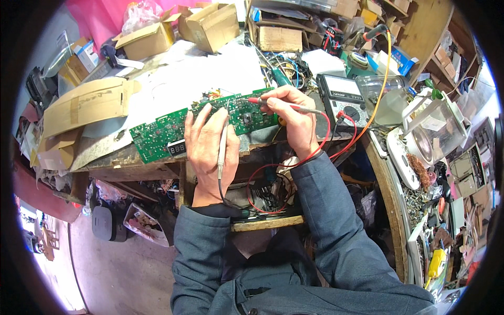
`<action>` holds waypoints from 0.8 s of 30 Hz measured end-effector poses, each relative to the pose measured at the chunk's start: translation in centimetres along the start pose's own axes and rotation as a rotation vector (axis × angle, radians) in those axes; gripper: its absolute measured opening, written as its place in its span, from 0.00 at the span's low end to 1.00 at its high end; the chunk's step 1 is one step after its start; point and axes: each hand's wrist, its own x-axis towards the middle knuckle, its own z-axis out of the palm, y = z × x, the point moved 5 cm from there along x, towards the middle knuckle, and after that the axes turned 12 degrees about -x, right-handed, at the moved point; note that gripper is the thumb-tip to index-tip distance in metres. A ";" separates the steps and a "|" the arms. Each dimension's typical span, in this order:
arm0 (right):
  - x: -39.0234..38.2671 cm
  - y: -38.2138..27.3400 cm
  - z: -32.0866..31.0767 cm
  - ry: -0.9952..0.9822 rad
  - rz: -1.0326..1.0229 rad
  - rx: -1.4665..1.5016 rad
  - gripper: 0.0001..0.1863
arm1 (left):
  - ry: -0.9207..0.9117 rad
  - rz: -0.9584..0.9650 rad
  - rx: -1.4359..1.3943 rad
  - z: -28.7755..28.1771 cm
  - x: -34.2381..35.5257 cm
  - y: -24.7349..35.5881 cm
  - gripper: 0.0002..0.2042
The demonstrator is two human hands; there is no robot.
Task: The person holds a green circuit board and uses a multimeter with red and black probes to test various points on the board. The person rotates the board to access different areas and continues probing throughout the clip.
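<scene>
A long green circuit board (152,137), crowded with small parts, lies at a slant across the bench's front edge. A small digit display (177,148) sits on its lower left part. My left hand (210,147) presses on the board with its fingers. A pale, slim test probe (222,149) with a dark lead runs between those fingers, its upper end toward the board. My right hand (296,118) pinches a red test probe (257,100), pointed left at the board's upper edge. Whether either tip touches the board I cannot tell. Right of it stands an analog multimeter (344,100) with a red lead plugged in.
An open drawer (268,224) below the board holds tools and leads. Cardboard boxes (209,27) and a flat cardboard piece (86,107) crowd the bench. A soldering iron (375,32) with a yellow cord hangs at upper right. Clutter covers the right-hand bench (399,231).
</scene>
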 end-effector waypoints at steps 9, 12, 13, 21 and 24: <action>-0.1 -0.8 0.6 -0.103 -0.045 0.000 0.08 | -0.009 0.014 -0.005 -0.1 0.0 0.2 0.14; -0.1 -0.6 0.7 -0.120 -0.032 -0.006 0.10 | -0.011 0.014 -0.002 0.0 0.0 0.0 0.14; -0.1 -0.7 0.7 -0.123 -0.031 -0.009 0.10 | -0.013 0.012 -0.005 0.1 0.0 0.1 0.14; -0.1 -0.8 0.9 -0.126 -0.031 -0.016 0.10 | -0.014 0.013 0.000 0.0 0.0 0.0 0.14; -0.2 -0.9 1.0 -0.135 -0.023 -0.022 0.10 | -0.015 0.013 0.002 0.0 -0.1 -0.1 0.14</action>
